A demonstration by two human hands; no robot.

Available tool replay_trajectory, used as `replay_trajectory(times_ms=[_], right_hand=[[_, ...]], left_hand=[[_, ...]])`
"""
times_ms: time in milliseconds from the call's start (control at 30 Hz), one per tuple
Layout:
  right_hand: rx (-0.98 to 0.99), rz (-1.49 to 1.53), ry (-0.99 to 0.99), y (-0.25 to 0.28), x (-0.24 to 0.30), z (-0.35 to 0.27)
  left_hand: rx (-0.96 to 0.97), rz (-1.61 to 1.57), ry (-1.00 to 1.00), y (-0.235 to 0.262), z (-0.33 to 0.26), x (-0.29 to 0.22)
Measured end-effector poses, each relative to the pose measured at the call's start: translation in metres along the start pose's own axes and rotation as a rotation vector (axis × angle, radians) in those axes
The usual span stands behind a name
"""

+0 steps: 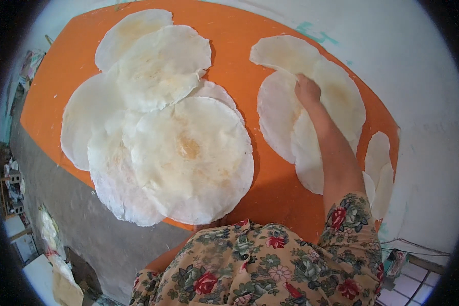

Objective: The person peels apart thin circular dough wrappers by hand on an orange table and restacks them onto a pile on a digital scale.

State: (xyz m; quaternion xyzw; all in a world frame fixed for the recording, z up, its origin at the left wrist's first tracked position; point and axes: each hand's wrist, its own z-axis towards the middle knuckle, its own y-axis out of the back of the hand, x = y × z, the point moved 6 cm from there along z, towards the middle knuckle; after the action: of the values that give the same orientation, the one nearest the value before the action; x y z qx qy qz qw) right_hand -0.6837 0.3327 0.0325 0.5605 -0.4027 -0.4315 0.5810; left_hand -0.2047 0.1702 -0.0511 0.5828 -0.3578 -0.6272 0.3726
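Large, thin, round white flatbreads with pale brown patches lie in two overlapping groups on an orange tabletop (234,46). My right hand (308,91) reaches over the right group, its fingers closed on the edge of a flatbread (336,86) there. On the left, the topmost near flatbread (199,158) overlaps several others and hangs to the table's front edge. My left hand (207,223) is low at that front edge, mostly hidden by this flatbread and my floral shirt. Its fingers do not show.
Narrow flatbread pieces (378,158) lie at the table's right end, near a white wall (418,76). Grey floor (92,229) runs along the table's left side. Bags and a cardboard piece (66,288) sit at the lower left. Shelving (13,188) stands at the far left.
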Motion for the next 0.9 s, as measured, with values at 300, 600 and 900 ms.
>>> replay_trajectory(times_ms=[300, 600, 900], right_hand=[[-0.207, 0.777, 0.054, 0.221, 0.088, 0.046], [-0.111, 0.972, -0.058, 0.077, 0.006, 0.048], [0.025, 0.13, -0.61, -0.032, -0.169, -0.091]], left_hand=[[0.013, 0.004, -0.009, -0.003, -0.001, 0.004], [0.032, 0.005, -0.039, -0.009, 0.01, 0.004], [0.078, 0.022, -0.056, -0.02, 0.016, 0.011]])
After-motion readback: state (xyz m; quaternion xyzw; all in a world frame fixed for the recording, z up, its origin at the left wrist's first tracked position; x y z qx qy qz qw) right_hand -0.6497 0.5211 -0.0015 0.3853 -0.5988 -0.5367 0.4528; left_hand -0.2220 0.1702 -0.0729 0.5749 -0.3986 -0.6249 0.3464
